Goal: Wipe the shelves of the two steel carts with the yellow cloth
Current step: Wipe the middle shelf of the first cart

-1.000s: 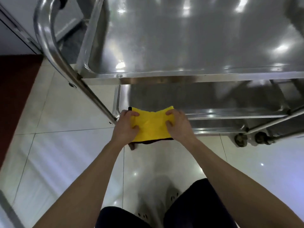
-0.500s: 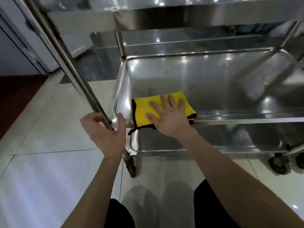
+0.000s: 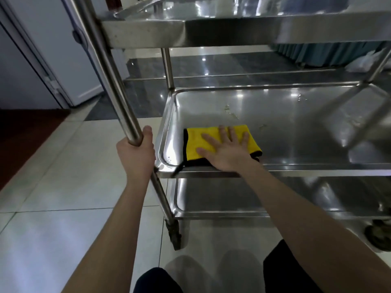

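Observation:
A folded yellow cloth (image 3: 196,143) with a black edge lies in the front left corner of the steel cart's middle shelf (image 3: 296,123). My right hand (image 3: 226,150) presses flat on the cloth with fingers spread. My left hand (image 3: 136,154) grips the cart's slanted steel handle post (image 3: 110,81) just left of that shelf. The top shelf (image 3: 232,30) hangs above, and the bottom shelf (image 3: 211,199) shows below. Small spots of dirt sit on the middle shelf beyond the cloth.
The cart stands on pale floor tiles (image 3: 63,187) with a caster (image 3: 174,235) under its front left post and another caster (image 3: 378,235) at the right. A grey door (image 3: 31,66) is at the left. My dark-clothed knees are at the bottom edge.
My left hand has closed round the handle post. My right hand has pushed the cloth further onto the middle shelf, and my view has dropped lower under the top shelf.

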Tool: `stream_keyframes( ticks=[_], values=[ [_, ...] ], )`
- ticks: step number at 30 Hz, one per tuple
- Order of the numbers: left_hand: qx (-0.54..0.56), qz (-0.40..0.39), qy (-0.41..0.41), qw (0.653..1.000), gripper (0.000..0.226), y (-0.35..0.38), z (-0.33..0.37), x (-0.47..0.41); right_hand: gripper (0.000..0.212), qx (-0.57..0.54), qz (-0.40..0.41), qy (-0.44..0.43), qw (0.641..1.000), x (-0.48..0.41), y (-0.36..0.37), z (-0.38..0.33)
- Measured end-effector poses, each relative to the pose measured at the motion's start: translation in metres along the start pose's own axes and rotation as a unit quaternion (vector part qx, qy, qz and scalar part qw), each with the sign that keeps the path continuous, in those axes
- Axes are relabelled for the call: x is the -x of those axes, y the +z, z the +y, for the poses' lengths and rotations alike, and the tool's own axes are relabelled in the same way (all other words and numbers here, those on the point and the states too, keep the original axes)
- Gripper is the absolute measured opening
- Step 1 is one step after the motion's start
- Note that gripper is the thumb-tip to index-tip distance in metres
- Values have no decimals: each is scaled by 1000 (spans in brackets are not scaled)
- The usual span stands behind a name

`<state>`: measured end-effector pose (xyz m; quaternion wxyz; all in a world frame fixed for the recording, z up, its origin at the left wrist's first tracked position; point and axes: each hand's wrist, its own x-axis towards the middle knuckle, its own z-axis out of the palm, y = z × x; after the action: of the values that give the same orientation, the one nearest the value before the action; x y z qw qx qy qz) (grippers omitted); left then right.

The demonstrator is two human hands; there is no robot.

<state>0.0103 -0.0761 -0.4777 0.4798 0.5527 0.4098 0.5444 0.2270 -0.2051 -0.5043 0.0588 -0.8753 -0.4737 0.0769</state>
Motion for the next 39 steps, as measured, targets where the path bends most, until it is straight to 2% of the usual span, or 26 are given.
stream_keyframes(
  ticks=[6, 13, 18, 21, 24, 27, 30, 32, 36, 39],
  values=[
    [-30, 26, 28, 999, 53, 3, -6, -3, 86, 18, -23, 10, 1000, -87, -16, -55],
    [-28, 26, 10, 999, 56, 5, -5, -6, 75, 24, -5, -42, 999, -19, 23, -97],
    [-36, 23, -1, 999, 48, 4, 4, -3, 68, 17, -33, -48, 998, -5, 9, -92],
    [-42, 29, -2, 999, 47, 3, 7, -3, 70, 12, -34, -41, 998, 1, 4, -60],
    [-52, 36, 1, 998, 45, 2, 5, -5, 79, 5, -23, 0, 1000, 15, -6, 10],
    [-50, 42, 4, 998, 43, 2, 0, -6, 90, 6, -10, 63, 998, 29, -17, 91],
    [-31, 37, 8, 999, 43, 5, -4, -5, 87, 8, -18, 139, 990, 32, -34, 158],
    [-14, 30, 11, 999, 44, 7, -6, -6, 88, 8, -24, 173, 985, 25, -42, 178],
    [5, 21, 21, 1000, 46, 10, -9, -6, 96, 14, -19, 204, 979, -3, -39, 144],
    [18, 16, 30, 999, 47, 10, -9, -6, 93, 19, -21, 146, 989, -39, -31, 65]
  ],
)
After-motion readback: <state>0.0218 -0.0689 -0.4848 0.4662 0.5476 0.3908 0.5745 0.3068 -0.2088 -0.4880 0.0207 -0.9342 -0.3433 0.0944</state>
